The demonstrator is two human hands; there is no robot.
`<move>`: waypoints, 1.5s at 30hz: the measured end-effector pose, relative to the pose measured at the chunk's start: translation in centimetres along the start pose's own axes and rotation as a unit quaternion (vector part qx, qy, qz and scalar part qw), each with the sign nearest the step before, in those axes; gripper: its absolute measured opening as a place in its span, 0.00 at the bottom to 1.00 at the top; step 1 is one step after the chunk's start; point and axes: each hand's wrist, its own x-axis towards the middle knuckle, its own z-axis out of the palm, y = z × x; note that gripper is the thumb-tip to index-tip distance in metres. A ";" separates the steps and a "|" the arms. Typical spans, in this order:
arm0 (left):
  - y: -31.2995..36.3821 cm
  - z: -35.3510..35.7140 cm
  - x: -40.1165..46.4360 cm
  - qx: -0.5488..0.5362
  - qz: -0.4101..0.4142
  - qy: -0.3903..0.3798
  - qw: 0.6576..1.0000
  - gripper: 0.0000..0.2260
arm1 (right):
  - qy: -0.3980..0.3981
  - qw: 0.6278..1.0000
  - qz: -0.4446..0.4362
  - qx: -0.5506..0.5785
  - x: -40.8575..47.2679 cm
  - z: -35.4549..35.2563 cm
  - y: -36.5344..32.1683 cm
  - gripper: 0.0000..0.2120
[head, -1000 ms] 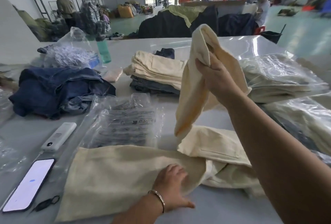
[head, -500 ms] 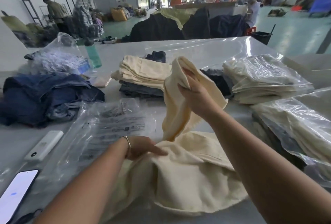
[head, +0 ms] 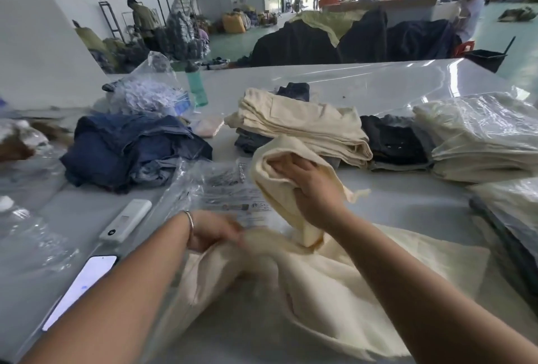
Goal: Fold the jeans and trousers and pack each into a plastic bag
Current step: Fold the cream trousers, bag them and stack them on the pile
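Cream trousers (head: 334, 285) lie bunched on the table in front of me. My right hand (head: 313, 189) grips one raised end of them just above the table. My left hand (head: 214, 231), blurred, holds the cloth at its left edge. A stack of empty printed plastic bags (head: 221, 192) lies right behind my hands. Farther back sits a folded pile of cream trousers (head: 302, 122) on dark jeans. A heap of unfolded blue jeans (head: 128, 148) is to the left. Bagged trousers (head: 477, 136) are stacked on the right.
A phone (head: 81, 288) with a lit screen and a white remote-like device (head: 126, 221) lie at the near left. A green bottle (head: 196, 84) and a bag of tags (head: 148, 93) stand at the back left. More bagged clothes (head: 512, 218) line the right edge.
My right hand has lowered the raised trouser end from high above the table to just over it. My left hand went from pressing flat on the cloth to grasping its left edge.
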 end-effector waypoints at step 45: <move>-4.5 -0.2 2.9 -0.294 0.145 0.163 0.931 0.11 | 0.024 0.993 0.108 -0.032 -0.5 2.4 0.8 0.25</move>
